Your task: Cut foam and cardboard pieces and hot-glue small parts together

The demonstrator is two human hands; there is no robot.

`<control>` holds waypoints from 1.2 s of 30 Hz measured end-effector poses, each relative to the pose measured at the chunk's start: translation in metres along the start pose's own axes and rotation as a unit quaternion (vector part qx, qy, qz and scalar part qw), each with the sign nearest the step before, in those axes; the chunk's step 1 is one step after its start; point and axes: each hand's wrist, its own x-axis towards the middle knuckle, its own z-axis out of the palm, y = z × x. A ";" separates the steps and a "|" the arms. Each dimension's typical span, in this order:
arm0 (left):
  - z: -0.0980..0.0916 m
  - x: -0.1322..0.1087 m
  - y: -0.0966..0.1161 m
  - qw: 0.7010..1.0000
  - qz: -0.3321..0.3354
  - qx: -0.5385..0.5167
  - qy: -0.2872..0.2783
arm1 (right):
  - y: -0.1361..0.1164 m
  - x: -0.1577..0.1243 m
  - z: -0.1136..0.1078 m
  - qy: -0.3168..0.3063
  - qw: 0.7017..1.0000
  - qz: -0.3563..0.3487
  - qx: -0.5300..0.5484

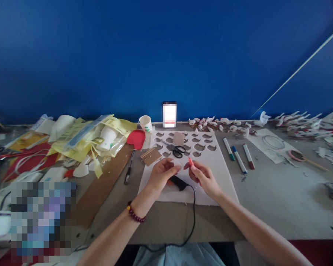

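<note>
My left hand (pixel 162 173) is closed in a pinch on a small white foam cut-out (pixel 177 163), held just above a white foam sheet (pixel 222 173) full of cut-out holes. My right hand (pixel 202 176) is closed round a red marker (pixel 191 163), its tip pointing up toward the cut-out. The two hands almost touch. Under them lies a black tool with an orange part (pixel 177 182), and its black cord (pixel 193 218) runs toward me. Black scissors (pixel 178 150) lie on the sheet farther back.
Three markers (pixel 238 158) lie right of the sheet. A row of small white cut-outs (pixel 222 123) lines the back edge. A phone (pixel 169 114) stands against the blue wall. A paper cup (pixel 145 123), red heart shape (pixel 136 138), yellow bags (pixel 91 138) and cardboard (pixel 102 184) crowd the left.
</note>
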 end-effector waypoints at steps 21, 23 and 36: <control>-0.003 -0.001 0.008 0.986 -0.022 -0.159 -0.033 | -0.012 -0.002 -0.004 -0.019 0.968 -0.123 -0.219; -0.003 -0.001 0.008 0.987 -0.024 -0.156 -0.036 | -0.013 -0.002 -0.004 -0.020 0.967 -0.125 -0.219; -0.002 0.000 0.011 0.982 -0.016 -0.180 -0.060 | -0.014 -0.003 -0.004 -0.015 0.965 -0.145 -0.219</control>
